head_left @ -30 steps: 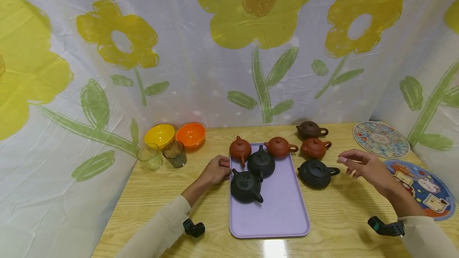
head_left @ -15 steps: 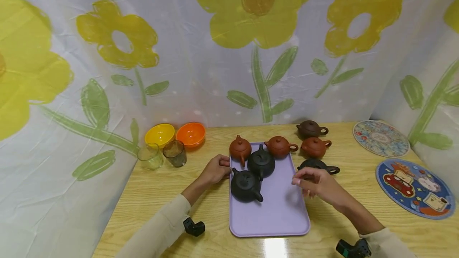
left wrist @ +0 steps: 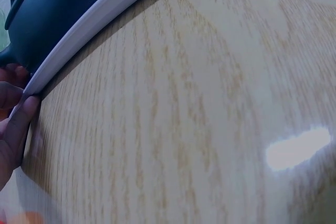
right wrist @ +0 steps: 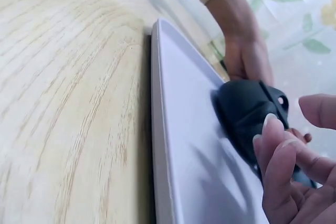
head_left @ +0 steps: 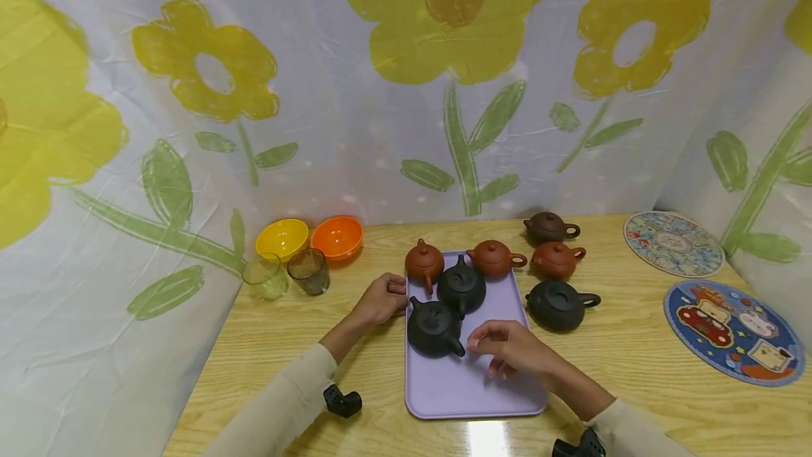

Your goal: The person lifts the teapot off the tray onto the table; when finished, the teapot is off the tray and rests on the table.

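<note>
Since the earlier frame, the right hand (head_left: 510,352) has been brought left over the lilac tray (head_left: 501,400), fingers loosely apart, empty, near the black teapot (head_left: 434,330). The tray's left edge is steadied by the left hand (head_left: 379,300), fingers curled against it.

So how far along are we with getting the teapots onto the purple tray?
Four of seven teapots sit on the purple tray: two brown at the back, two black in front. The left hand holds the tray's left edge, and the right hand hovers open over the tray beside the nearest black teapot, holding nothing. Still on the table: a black teapot, a brown teapot and a dark brown teapot.
</note>
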The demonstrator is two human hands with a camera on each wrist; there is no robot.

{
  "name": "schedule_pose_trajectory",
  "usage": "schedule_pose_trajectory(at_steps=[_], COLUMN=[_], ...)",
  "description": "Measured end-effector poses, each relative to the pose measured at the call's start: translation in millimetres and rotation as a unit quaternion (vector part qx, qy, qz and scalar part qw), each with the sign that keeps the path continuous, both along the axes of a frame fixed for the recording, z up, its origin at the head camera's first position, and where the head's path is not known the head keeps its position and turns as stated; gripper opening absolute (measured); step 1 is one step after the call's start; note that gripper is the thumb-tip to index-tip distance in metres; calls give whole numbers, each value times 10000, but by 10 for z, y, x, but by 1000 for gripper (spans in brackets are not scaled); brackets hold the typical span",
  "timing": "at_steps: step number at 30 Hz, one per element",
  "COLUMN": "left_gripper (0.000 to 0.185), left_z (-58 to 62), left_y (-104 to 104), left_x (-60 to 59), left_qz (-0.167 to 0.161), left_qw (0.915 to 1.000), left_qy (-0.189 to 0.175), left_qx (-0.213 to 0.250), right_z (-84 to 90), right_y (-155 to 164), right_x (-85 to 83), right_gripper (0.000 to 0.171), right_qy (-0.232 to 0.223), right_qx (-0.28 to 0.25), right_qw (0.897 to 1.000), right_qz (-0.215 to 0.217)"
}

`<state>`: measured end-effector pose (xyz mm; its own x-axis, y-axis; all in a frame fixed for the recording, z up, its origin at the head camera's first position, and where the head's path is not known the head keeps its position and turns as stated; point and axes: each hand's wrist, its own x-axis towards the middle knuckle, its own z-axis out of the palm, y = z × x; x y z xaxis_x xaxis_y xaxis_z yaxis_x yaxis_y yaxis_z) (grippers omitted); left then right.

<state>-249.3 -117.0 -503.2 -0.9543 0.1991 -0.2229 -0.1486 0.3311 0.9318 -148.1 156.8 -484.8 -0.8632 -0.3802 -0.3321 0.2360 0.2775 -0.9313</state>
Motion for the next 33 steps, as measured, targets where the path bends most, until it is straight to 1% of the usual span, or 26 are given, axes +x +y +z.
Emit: schedule_pose_trajectory(at_steps=[2, 4, 11, 17, 24, 33], left_gripper=[42, 42, 42, 42, 42, 42], left_z=[-7, -116, -131, -126, -130, -134], left_y=[-8, -22, -30, -28, -28, -23], left_x=[-5, -57, -65, -66, -73, -78], left_qz=[13, 57, 54, 88, 110, 127], left_qw=[10000, 10000, 10000, 9999, 9999, 9999], left_qy=[23, 28, -6, -65, -73, -97], left_qx=[-29, -62, -61, -7, -11, -3], right_z=[-22, -36, -87, -114, -106, -143], right_y=[-35, -66, -149, -198, -245, -315], right_x=[-18, -24, -39, -52, -65, -90], right_gripper=[35, 35, 38, 36, 34, 45], right_qy=[-63, -130, -292, -365, -286, -125], right_qx=[-44, -80, -80, -116, -140, 17], right_qw=[9999, 9998, 9992, 9986, 9983, 9990], right_qz=[77, 149, 256, 367, 488, 440])
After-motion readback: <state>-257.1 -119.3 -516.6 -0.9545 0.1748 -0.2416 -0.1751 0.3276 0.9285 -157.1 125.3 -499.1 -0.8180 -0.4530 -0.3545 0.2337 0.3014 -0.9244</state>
